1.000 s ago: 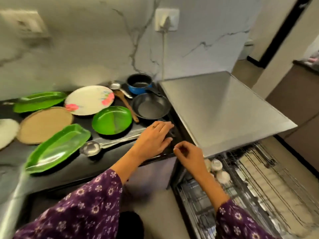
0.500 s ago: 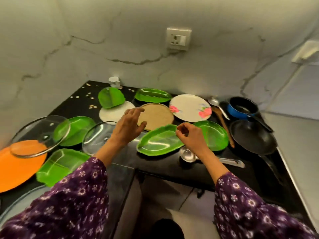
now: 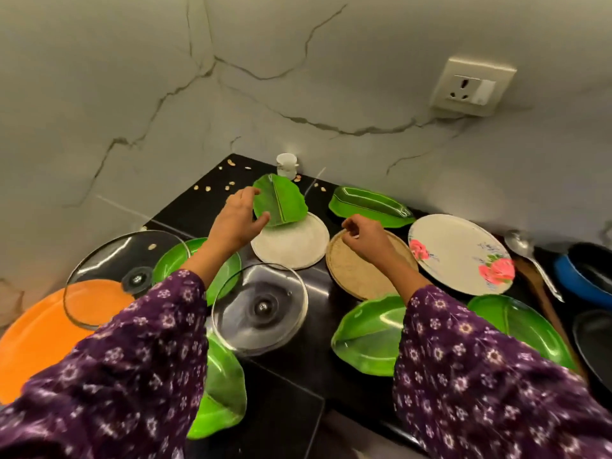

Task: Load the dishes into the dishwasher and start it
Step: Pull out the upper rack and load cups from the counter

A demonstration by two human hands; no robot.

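Dirty dishes cover the black counter (image 3: 318, 286). My left hand (image 3: 236, 221) pinches the left edge of a small green leaf-shaped plate (image 3: 284, 200), thumb on top, fingers behind. That plate overlaps a white round plate (image 3: 291, 250). My right hand (image 3: 366, 236) hovers with curled fingers over a tan round plate (image 3: 357, 276) and holds nothing. A floral white plate (image 3: 460, 250) lies to the right. Green leaf-shaped trays lie at the back (image 3: 371, 207), the front middle (image 3: 367, 336) and the right (image 3: 520, 329). The dishwasher is out of view.
Two glass lids (image 3: 260, 309) (image 3: 122, 270) lie near my left sleeve, one over an orange plate (image 3: 39, 336). A steel spoon (image 3: 530, 256), blue pan (image 3: 583, 273) and black pan (image 3: 596, 339) sit at the right edge. A small white cup (image 3: 286, 164) stands by the wall.
My view swung left, away from the open dishwasher, to the counter. My left hand reached forward and took hold of the green leaf plate. My right hand moved over the tan plate.
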